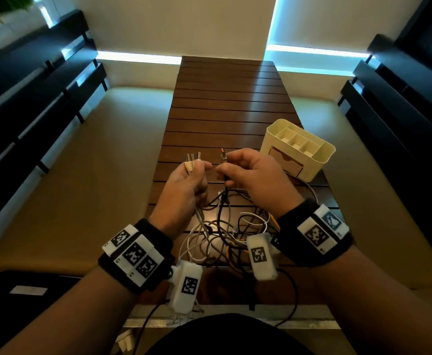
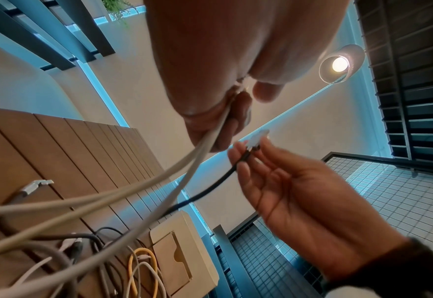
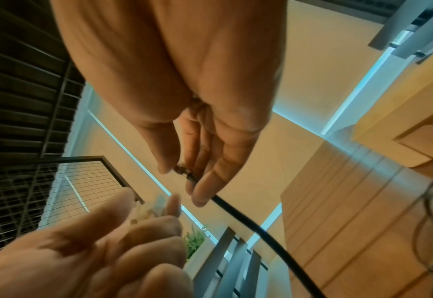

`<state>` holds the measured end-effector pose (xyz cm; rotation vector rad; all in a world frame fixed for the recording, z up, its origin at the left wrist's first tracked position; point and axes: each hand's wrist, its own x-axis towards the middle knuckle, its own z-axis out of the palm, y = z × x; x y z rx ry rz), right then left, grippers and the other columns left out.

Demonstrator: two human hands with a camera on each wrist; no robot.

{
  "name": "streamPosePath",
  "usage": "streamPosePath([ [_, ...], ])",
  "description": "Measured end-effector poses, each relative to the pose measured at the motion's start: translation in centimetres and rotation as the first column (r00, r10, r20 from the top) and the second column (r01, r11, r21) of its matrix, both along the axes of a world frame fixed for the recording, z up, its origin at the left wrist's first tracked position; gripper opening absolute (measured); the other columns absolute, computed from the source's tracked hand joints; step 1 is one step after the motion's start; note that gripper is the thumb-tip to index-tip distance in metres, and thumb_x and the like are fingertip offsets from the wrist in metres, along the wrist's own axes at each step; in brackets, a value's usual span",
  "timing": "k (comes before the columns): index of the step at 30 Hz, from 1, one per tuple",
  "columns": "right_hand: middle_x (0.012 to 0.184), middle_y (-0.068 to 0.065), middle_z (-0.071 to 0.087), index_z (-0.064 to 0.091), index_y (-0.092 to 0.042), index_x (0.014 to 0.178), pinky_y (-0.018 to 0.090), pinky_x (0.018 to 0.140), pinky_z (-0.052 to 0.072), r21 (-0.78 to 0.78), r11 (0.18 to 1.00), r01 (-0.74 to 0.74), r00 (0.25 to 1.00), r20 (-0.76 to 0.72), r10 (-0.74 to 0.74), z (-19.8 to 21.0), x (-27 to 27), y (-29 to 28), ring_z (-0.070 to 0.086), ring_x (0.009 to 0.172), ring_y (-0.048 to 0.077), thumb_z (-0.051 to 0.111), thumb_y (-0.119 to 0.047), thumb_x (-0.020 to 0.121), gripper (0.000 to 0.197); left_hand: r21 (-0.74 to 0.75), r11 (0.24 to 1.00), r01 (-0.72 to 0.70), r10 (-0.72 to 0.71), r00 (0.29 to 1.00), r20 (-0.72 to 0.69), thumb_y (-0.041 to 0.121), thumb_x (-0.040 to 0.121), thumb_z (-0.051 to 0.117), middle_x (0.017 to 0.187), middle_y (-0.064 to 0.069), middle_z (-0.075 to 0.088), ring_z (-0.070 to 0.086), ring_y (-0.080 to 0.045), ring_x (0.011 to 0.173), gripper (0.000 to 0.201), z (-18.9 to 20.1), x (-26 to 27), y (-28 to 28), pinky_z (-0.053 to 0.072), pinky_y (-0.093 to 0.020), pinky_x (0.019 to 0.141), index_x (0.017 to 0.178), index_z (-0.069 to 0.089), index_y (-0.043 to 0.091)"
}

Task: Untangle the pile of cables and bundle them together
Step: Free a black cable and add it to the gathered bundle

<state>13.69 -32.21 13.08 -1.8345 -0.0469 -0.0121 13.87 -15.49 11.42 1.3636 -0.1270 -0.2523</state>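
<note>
A tangle of white, grey, black and orange cables (image 1: 225,231) lies on the near end of the slatted wooden table (image 1: 225,103). My left hand (image 1: 191,172) is raised above it and grips several white cable ends (image 1: 192,160), their plugs sticking up past the fingers; the white cables (image 2: 197,157) run down from that fist to the pile. Close to its right, my right hand (image 1: 238,167) pinches the plug end of a black cable (image 1: 223,156) between thumb and fingers. The black cable (image 3: 256,223) hangs down to the pile.
A cream desk organiser (image 1: 296,149) with compartments and a small drawer stands on the table just right of my right hand. More slats stretch away beyond the hands. Tan floor lies on both sides, with dark shelving (image 1: 30,93) along each wall.
</note>
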Motion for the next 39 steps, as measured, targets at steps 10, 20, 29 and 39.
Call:
streamPosePath([
  [10,0.091,-0.016,0.067,0.067,-0.031,0.110,0.017,0.073,0.051,-0.100,0.992,0.076,0.991,0.113,-0.064,0.6,-1.2,0.9,0.062,0.082,-0.007,0.065,-0.032,0.093,0.017,0.110,0.990,-0.084,0.073,0.992,0.101,0.023,0.106,0.038,0.085,-0.004,0.062,0.060,-0.010,0.075,0.027,0.2,-0.7,-1.0,0.052,-0.023,0.069,0.099,0.061,0.011],
  [20,0.090,-0.003,0.072,0.072,-0.019,0.099,0.027,0.074,0.059,-0.013,0.996,0.084,0.996,0.044,-0.083,0.6,-0.9,1.9,0.069,0.081,0.008,0.068,-0.023,0.092,0.009,0.017,0.996,-0.086,0.081,0.978,0.190,0.012,0.105,0.038,0.107,-0.010,0.068,0.070,-0.017,0.097,0.022,-0.2,-1.4,-1.4,0.056,-0.027,0.082,0.108,0.060,0.013],
  [29,0.100,0.001,0.075,0.075,-0.009,0.099,0.035,0.082,0.061,0.094,0.995,0.028,0.999,-0.022,-0.026,1.0,-0.8,2.1,0.073,0.090,0.018,0.066,-0.014,0.093,0.013,-0.003,0.998,-0.065,0.065,0.979,0.193,0.012,0.106,0.035,0.108,-0.007,0.069,0.069,-0.018,0.100,0.027,-0.1,-1.1,-1.3,0.057,-0.028,0.083,0.116,0.060,0.011],
  [39,0.089,0.001,0.073,0.075,-0.017,0.093,0.017,0.068,0.055,-0.010,0.999,0.049,0.997,0.068,-0.048,1.7,-0.9,1.8,0.068,0.078,0.006,0.067,-0.024,0.092,0.010,0.050,0.999,0.019,-0.032,0.957,0.287,0.015,0.105,0.038,0.104,0.011,0.072,0.068,-0.014,0.104,0.027,0.1,-0.9,-0.9,0.055,-0.031,0.089,0.114,0.061,0.028],
])
